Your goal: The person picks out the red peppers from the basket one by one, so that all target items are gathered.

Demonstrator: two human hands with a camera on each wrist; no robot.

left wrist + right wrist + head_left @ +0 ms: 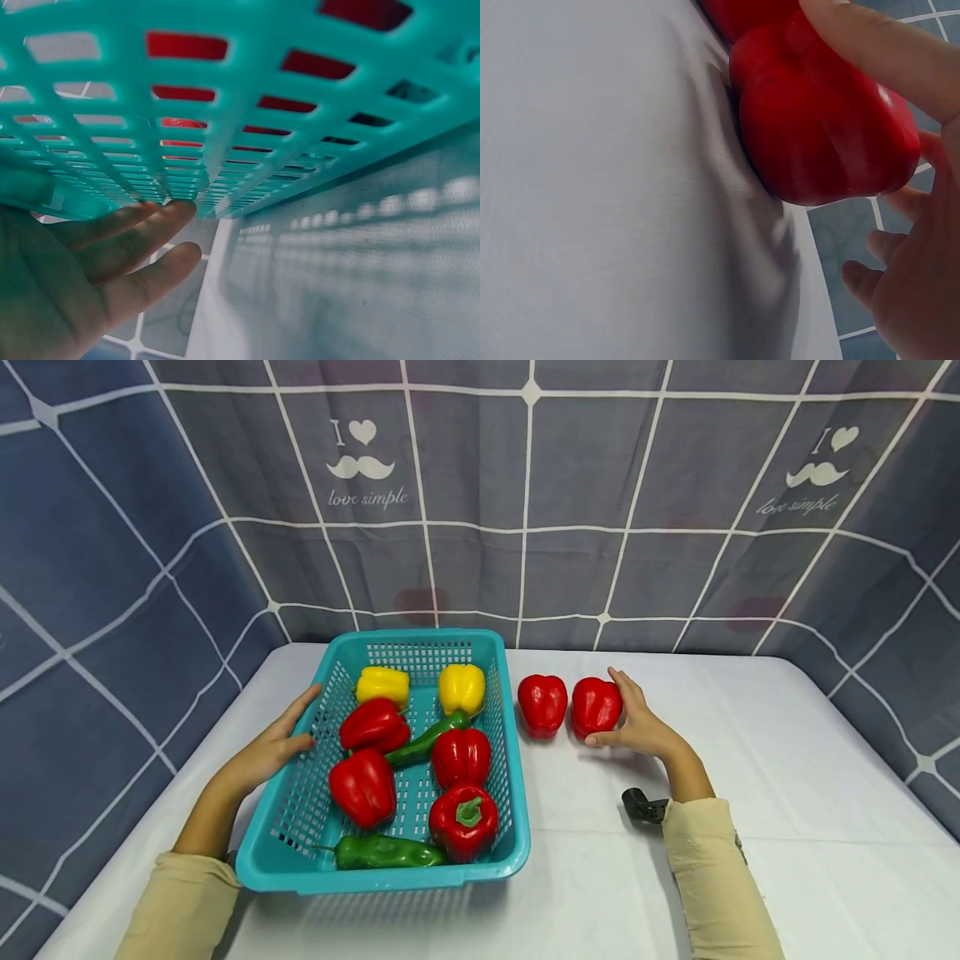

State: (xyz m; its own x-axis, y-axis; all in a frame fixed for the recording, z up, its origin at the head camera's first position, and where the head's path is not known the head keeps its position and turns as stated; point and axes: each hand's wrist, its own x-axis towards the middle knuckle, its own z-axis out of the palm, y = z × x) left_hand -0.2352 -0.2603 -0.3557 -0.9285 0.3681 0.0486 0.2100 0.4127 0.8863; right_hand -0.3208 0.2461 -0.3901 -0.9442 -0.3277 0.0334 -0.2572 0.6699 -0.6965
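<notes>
My left hand holds the left rim of a turquoise plastic basket, thumb over the edge and fingers along the outer wall. The left wrist view shows those fingers extended beside the slotted wall. On the white table, my right hand holds a red bell pepper, thumb on its near side and index finger on its far side. Several other right-hand fingers stand off the pepper in the right wrist view. Another red bell pepper lies just left of it.
The basket contains two yellow bell peppers, several red bell peppers and two long green peppers. A small black device is by the right wrist. Grey checked cloth surrounds the white table at back and sides.
</notes>
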